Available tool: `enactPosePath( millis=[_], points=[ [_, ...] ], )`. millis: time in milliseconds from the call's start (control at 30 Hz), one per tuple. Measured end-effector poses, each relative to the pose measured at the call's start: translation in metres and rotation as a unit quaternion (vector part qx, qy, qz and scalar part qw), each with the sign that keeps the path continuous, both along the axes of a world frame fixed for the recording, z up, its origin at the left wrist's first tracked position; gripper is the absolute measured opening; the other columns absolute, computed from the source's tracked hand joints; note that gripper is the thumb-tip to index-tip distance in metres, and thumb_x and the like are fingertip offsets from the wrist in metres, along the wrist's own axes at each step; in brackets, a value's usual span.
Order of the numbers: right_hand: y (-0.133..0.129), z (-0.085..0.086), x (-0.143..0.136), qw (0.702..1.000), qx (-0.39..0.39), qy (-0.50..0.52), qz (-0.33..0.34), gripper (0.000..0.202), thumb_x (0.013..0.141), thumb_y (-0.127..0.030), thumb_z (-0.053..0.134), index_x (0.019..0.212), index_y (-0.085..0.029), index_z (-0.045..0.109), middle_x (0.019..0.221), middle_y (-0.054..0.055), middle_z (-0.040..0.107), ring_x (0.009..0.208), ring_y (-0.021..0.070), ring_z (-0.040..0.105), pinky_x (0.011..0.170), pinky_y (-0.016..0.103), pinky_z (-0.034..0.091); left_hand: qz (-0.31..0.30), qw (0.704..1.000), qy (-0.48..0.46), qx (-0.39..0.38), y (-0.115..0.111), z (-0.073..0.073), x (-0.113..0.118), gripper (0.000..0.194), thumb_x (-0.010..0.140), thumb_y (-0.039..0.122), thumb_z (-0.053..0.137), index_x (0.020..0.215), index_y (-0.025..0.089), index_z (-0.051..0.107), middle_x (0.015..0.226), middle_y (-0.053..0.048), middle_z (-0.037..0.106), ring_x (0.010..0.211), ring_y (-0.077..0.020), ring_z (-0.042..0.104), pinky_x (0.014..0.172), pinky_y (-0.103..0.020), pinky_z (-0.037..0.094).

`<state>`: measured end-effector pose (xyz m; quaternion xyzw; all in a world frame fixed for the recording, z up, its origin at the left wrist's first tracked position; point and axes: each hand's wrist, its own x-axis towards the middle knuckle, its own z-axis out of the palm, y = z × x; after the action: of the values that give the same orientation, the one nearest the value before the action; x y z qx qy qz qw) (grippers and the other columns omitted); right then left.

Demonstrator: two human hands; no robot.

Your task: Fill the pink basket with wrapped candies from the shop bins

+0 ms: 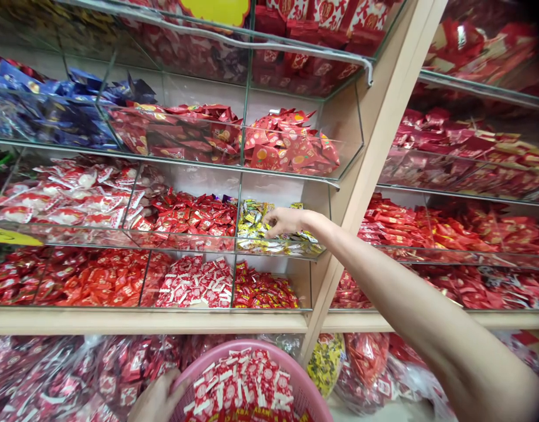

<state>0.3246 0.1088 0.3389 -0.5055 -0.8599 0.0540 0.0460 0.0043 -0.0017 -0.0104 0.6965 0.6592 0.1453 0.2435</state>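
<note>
My left hand (157, 397) grips the left rim of a pink plastic basket (312, 390) at the bottom of the view. Red-and-white wrapped candies (243, 381) fill the basket, with some red-and-yellow ones at the near side. My right hand (282, 221) reaches over the clear front of a shelf bin, its fingers curled together just above small yellow-wrapped candies (253, 215). Whatever may lie between those fingertips is too small to make out. Left of that bin are red-wrapped candies (194, 217); below it lie red-and-yellow candies (265, 290).
Clear dividers and a glass shelf edge (173, 159) frame the bins. A wooden upright (361, 193) stands beside my right forearm. Blue-wrapped sweets (45, 105) sit at upper left. Filled plastic bags (41, 381) lie under the wooden ledge (142, 322).
</note>
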Motion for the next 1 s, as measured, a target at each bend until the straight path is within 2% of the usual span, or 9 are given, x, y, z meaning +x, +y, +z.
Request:
enactPosePath(
  millis=[167,267,367,533,733,1000],
  points=[
    [-0.007,0.012,0.010,0.993,-0.103,0.053,-0.019,0.024,0.066,-0.033,0.066,0.066,-0.018,0.047,0.056,-0.007,0.042,0.054,0.0079,0.037,0.051,0.023,0.028,-0.013,1.000,0.002,-0.001,0.000,0.002,0.002,0.041,0.088,0.048,0.030,0.092,0.021,0.061,0.094,-0.008,0.072,0.095,-0.0243,0.066,0.080,-0.030,0.045],
    [-0.009,0.010,0.011,0.983,-0.172,0.063,-0.029,0.029,0.060,-0.036,0.071,0.069,-0.019,0.050,0.055,-0.008,0.042,0.052,0.0074,0.035,0.049,0.022,0.027,-0.009,1.000,0.001,0.006,0.000,0.000,0.002,0.040,0.087,0.048,0.031,0.092,0.021,0.061,0.096,-0.008,0.072,0.097,-0.0245,0.066,0.081,-0.029,0.045],
    [-0.008,0.004,0.009,0.977,-0.202,0.064,-0.036,0.039,0.053,-0.042,0.076,0.069,-0.019,0.049,0.053,-0.009,0.040,0.051,0.0068,0.033,0.048,0.022,0.027,-0.003,1.000,-0.002,0.007,0.000,-0.001,0.000,0.041,0.087,0.049,0.033,0.093,0.021,0.062,0.096,-0.008,0.072,0.098,-0.0249,0.065,0.082,-0.030,0.045],
    [-0.005,-0.004,0.008,0.979,-0.189,0.068,-0.044,0.044,0.051,-0.048,0.077,0.067,-0.019,0.048,0.055,-0.009,0.040,0.053,0.0072,0.034,0.050,0.023,0.027,0.001,1.000,0.001,0.004,-0.001,0.001,0.000,0.042,0.087,0.051,0.034,0.095,0.021,0.062,0.098,-0.009,0.072,0.099,-0.0250,0.065,0.081,-0.030,0.045],
    [-0.006,-0.010,0.012,0.987,-0.142,0.073,-0.023,0.047,0.055,-0.051,0.074,0.058,-0.019,0.040,0.052,-0.009,0.032,0.053,0.0073,0.029,0.050,0.024,0.022,0.004,1.000,0.021,0.014,-0.002,0.003,0.001,0.040,0.086,0.051,0.036,0.091,0.022,0.062,0.093,-0.008,0.072,0.094,-0.0242,0.066,0.078,-0.028,0.044],
    [-0.010,-0.011,0.014,0.994,-0.096,0.048,-0.013,0.038,0.061,-0.043,0.072,0.057,-0.017,0.044,0.054,-0.008,0.033,0.056,0.0077,0.030,0.052,0.024,0.021,-0.005,1.000,0.021,0.009,-0.007,0.015,0.006,0.039,0.088,0.049,0.035,0.086,0.020,0.060,0.085,-0.007,0.071,0.088,-0.0238,0.067,0.073,-0.027,0.043]
  ],
)
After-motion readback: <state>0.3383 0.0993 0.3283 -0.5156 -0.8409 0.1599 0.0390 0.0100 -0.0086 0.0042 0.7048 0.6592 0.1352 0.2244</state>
